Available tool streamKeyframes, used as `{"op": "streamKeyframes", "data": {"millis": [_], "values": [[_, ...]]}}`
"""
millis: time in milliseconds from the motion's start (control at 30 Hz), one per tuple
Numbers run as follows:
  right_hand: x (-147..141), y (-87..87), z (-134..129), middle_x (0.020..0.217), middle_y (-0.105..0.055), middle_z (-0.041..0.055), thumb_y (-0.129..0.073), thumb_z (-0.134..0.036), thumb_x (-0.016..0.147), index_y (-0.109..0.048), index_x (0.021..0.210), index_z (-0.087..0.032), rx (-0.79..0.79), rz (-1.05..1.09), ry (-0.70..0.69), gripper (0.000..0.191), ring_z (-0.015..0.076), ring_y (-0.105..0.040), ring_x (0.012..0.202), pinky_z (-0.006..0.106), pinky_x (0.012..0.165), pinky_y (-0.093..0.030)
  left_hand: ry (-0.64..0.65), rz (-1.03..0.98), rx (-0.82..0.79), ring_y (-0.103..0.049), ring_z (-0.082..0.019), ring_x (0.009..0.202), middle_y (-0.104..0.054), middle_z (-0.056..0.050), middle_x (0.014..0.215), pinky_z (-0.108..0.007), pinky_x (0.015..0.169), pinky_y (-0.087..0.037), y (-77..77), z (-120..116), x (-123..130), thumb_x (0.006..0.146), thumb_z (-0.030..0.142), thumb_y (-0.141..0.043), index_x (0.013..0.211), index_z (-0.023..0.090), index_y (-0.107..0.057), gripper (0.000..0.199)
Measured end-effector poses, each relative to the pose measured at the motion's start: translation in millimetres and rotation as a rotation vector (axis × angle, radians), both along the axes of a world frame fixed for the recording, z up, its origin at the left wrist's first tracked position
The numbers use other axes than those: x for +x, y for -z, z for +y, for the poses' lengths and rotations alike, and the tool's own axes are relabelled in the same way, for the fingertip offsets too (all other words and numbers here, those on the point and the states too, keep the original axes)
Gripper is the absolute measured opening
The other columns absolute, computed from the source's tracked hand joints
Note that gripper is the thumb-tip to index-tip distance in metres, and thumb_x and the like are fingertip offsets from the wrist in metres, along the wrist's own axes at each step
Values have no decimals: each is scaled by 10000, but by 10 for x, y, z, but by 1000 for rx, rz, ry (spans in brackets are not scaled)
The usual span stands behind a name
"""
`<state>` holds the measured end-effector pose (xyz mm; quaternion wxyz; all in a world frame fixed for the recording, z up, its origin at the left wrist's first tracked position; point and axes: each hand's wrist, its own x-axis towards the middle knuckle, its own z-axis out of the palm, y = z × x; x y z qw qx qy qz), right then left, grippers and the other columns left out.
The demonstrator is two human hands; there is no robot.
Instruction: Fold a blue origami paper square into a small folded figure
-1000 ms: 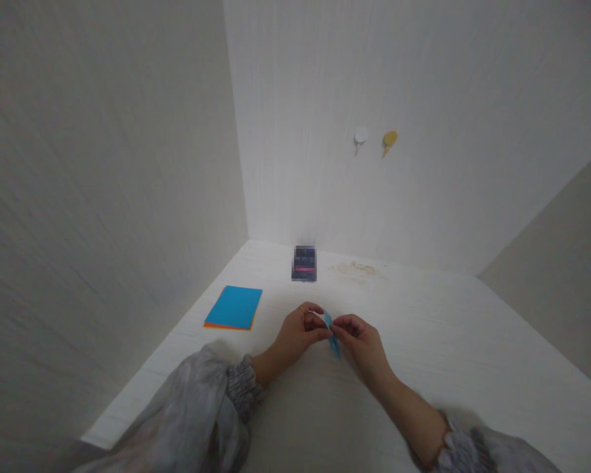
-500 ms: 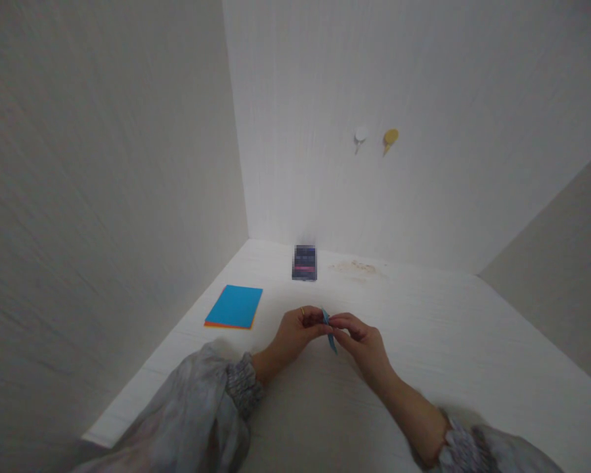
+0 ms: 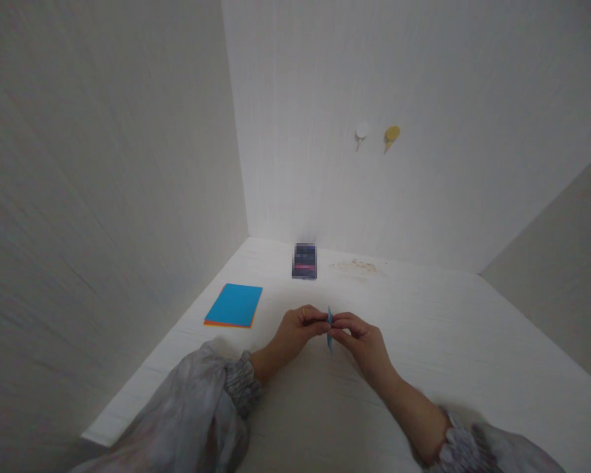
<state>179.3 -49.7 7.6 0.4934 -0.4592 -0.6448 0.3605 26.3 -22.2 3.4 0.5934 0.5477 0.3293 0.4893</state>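
Note:
A small folded piece of blue paper (image 3: 329, 341) is held edge-on between my two hands, above the white table. My left hand (image 3: 300, 330), with a ring on one finger, pinches it from the left side. From the right, the thumb and fingertips of my right hand (image 3: 362, 338) close on the same paper. The fingertips of both hands nearly meet and cover its middle, so the folds there are hidden. Left of my left hand lies a stack of square coloured paper (image 3: 234, 305), blue on top with orange edges beneath.
Beyond my hands, a dark, blurred-out rectangular object (image 3: 304, 261) stands near the back wall. Brownish marks (image 3: 362, 266) show on the surface beside it. On the back wall are a white hook (image 3: 361, 133) and a yellow hook (image 3: 393, 135). Side walls rise at left and right.
The blue paper has turned from a slant to nearly upright between my fingertips. Both hands keep almost the same place.

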Motion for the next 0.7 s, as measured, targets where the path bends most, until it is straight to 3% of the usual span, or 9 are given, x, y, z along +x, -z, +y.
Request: {"op": "streamKeyframes", "data": {"millis": [267, 467, 700], "values": [[-10, -56, -6, 828, -614, 25, -586, -294, 695, -635, 676, -215, 8, 16, 19, 96, 167, -570, 785, 283, 711, -457, -9, 38, 58, -564, -147, 732, -618, -7, 740, -270, 714, -444, 19, 12, -12, 593, 277, -691, 731, 157, -636, 191], [-5, 11, 6, 750, -627, 31, -597, -303, 679, -614, 811, -195, -65, 59, 119, 171, 175, -577, 721, 302, 673, -471, 19, 59, 76, -571, -159, 760, -630, -18, 775, -285, 737, -444, 18, -7, -10, 624, 283, -668, 755, 156, -622, 188], [3, 6, 9, 861, -602, 33, -554, -245, 729, -627, 773, -227, 169, -117, 115, 87, 170, -557, 821, 297, 731, -445, -24, 165, 218, -548, -136, 704, -598, -10, 737, -241, 673, -434, 50, 3, -23, 663, 250, -638, 754, 165, -631, 125]]}}
